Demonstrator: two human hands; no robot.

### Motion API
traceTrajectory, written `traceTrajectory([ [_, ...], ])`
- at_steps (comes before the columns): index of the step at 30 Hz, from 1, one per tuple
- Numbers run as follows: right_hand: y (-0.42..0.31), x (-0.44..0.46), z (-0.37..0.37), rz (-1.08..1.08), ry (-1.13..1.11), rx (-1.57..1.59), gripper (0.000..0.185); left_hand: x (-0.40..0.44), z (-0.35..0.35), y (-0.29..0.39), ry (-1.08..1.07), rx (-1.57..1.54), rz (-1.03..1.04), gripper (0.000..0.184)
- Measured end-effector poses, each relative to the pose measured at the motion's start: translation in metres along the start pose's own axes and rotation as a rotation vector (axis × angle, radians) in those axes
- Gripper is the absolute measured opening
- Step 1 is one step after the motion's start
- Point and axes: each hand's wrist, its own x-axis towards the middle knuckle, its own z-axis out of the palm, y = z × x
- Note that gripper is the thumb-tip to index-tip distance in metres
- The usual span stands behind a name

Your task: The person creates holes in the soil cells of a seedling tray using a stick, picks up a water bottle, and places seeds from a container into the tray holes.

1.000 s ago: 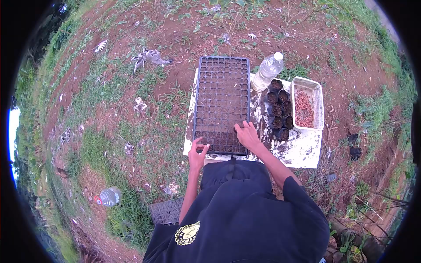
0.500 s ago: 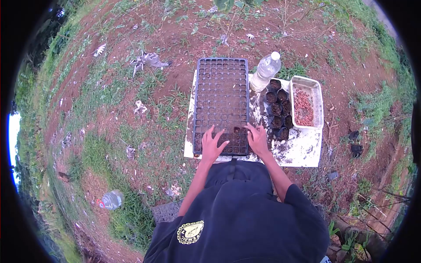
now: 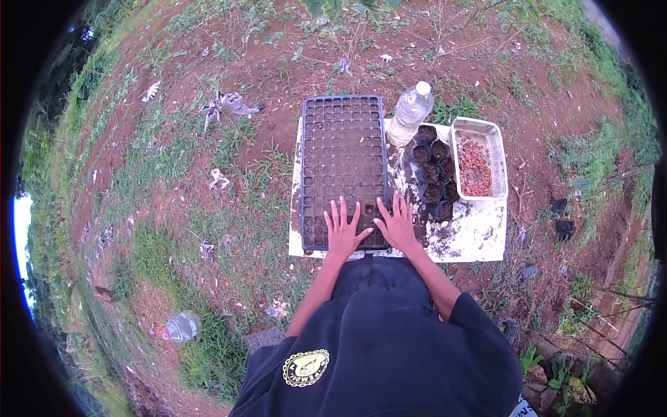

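A black seedling tray (image 3: pixel 344 153) with many soil-filled cells lies on a white board. My left hand (image 3: pixel 342 231) is spread over the tray's near end, fingers apart and pointing away from me. At the tray's near right corner, my right hand (image 3: pixel 398 226) is spread too, its thumb toward the tray and its other fingers over the edge. Neither hand holds anything. Whether the fingertips press on the soil I cannot tell. Just beyond the hands, one cell looks like a darker hole.
Right of the tray stand a clear water bottle (image 3: pixel 411 111), several small black soil-filled pots (image 3: pixel 431 172) and a white plastic basket (image 3: pixel 504 161) of reddish seeds (image 3: pixel 475 170). The soil-smeared white board (image 3: pixel 479 233) lies beneath. Another plastic bottle (image 3: pixel 182 326) lies on the grass.
My left hand has shifted slightly right and its fingers have straightened. The right hand has moved left and spread flatter. The view has shifted a little.
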Motion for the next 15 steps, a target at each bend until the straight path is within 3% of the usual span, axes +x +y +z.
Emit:
traceTrajectory([
  [15, 0.005, 0.021, -0.014, -0.020, 0.005, -0.011, 0.050, 0.021, -0.005, 0.002, -0.053, -0.011, -0.031, 0.083],
])
